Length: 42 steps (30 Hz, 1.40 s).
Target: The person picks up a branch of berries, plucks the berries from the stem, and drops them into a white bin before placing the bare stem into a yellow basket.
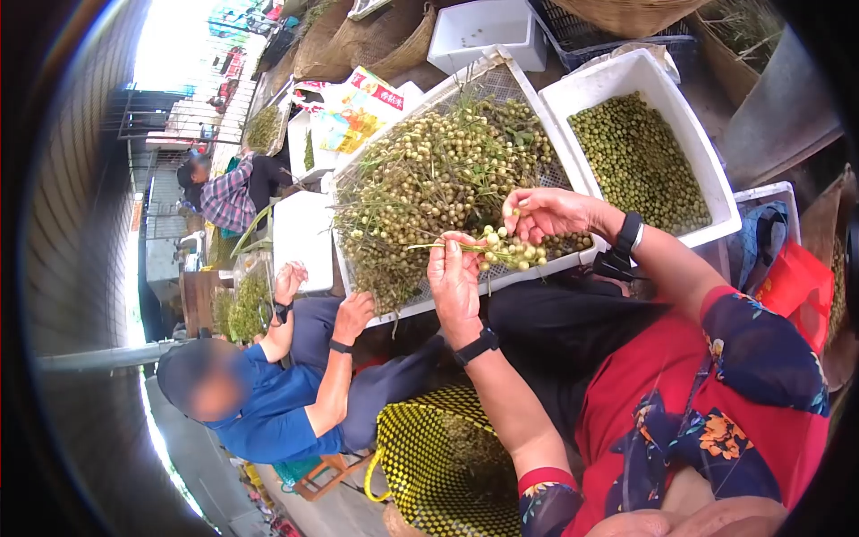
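Observation:
My left hand pinches the thin green stems of a small bunch of round, pale green fruits. Close beside it, my right hand has its fingers curled at the bunch, with a round fruit at the fingertips. Both hands are over the near edge of a white-framed mesh tray, heaped with stemmed fruits. Right of this tray, a white foam box contains loose green fruits.
A co-worker in blue sits at the left, both hands by the tray. Another person is farther back. A yellow-black woven basket stands below. A white box lies behind; a red bag is at right.

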### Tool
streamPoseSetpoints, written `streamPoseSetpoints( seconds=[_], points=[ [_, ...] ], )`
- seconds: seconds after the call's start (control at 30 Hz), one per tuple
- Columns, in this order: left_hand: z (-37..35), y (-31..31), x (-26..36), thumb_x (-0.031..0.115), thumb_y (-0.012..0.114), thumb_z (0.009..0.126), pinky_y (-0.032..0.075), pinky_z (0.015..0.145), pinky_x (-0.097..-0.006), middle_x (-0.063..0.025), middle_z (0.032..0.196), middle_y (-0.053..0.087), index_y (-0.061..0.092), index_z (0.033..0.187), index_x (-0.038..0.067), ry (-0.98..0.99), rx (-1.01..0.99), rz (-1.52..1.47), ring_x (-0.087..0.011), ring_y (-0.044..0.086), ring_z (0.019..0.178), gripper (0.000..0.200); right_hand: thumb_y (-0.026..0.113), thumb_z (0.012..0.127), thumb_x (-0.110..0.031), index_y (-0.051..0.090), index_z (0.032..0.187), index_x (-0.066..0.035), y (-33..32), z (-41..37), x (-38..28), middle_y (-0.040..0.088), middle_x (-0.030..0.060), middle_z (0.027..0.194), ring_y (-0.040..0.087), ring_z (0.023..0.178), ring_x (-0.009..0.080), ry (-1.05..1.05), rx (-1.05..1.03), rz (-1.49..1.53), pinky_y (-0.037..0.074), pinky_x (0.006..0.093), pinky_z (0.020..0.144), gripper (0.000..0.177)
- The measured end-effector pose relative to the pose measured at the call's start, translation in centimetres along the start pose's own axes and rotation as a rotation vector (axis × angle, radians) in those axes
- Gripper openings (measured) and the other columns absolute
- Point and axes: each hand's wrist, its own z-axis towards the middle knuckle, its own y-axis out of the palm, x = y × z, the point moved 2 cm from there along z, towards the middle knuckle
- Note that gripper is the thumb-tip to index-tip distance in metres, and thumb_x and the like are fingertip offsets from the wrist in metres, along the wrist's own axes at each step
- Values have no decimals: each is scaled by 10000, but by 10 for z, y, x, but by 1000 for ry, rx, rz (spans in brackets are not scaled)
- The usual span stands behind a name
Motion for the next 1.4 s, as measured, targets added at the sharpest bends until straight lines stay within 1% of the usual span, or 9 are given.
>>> streamPoseSetpoints(
  seconds=[0.13,0.23,0.47,0.6,0.77,0.97,1.03,1.23,1.4],
  points=[
    [-5,8,4,170,484,1010,506,785,-331,-58,963,589,552,1058,62,-73,-76,11,-209,635,911,136,516,992,-330,582,1028,-59,6,11,-1,533,-20,748,471,608,75,29,-128,-123,399,215,538,281],
    [-4,8,1,154,484,1008,502,796,-319,-59,967,591,553,1073,56,-95,-80,0,-188,619,899,136,545,973,-405,585,1008,-86,16,15,1,491,-76,756,424,622,21,135,-247,-517,337,189,533,324],
    [-6,5,-5,120,483,1003,510,816,-327,-46,959,563,562,1075,50,-97,-154,-186,-164,581,851,128,540,971,-425,588,1023,-98,23,1,2,466,-77,691,408,609,20,251,-184,-218,300,184,517,335],
    [-6,-12,-20,123,476,1006,521,800,-327,-42,951,547,562,1074,58,-71,-110,-326,-167,570,836,129,547,974,-378,592,1022,-87,37,-11,-6,507,-66,747,417,622,18,8,-139,-333,284,182,517,298],
    [-5,-15,-26,124,490,998,533,744,-341,-59,928,551,560,1051,53,-75,-204,-437,-208,582,822,113,598,957,-202,581,1083,-41,52,-9,-14,558,-27,949,495,934,62,-207,-273,-503,430,258,832,205],
    [0,-10,-25,129,478,1004,541,741,-333,-63,930,557,568,1057,58,-75,-239,-444,-195,589,816,126,630,933,-167,599,1042,-37,44,0,-5,600,-31,881,515,779,50,-254,-221,-546,443,236,699,173],
    [-1,-4,-22,134,484,1003,549,780,-330,-58,945,575,571,1057,63,-98,-123,-401,-190,608,855,124,625,935,-167,603,1022,-39,45,-1,-7,602,-34,844,508,719,46,-300,-199,-571,436,226,647,156],
    [-4,-3,-10,186,510,999,563,761,-318,-47,1018,612,588,1100,68,-54,72,-190,-179,630,934,175,497,977,-139,551,988,-80,2,-5,-4,565,-17,826,440,574,44,-128,202,29,386,194,534,80],
    [-6,5,-2,179,552,980,576,670,-309,-67,972,635,582,1072,57,2,263,-23,-220,680,883,156,531,992,-283,543,960,-75,16,-31,-13,512,-28,805,403,627,44,-116,87,-598,370,226,552,210]
  ],
)
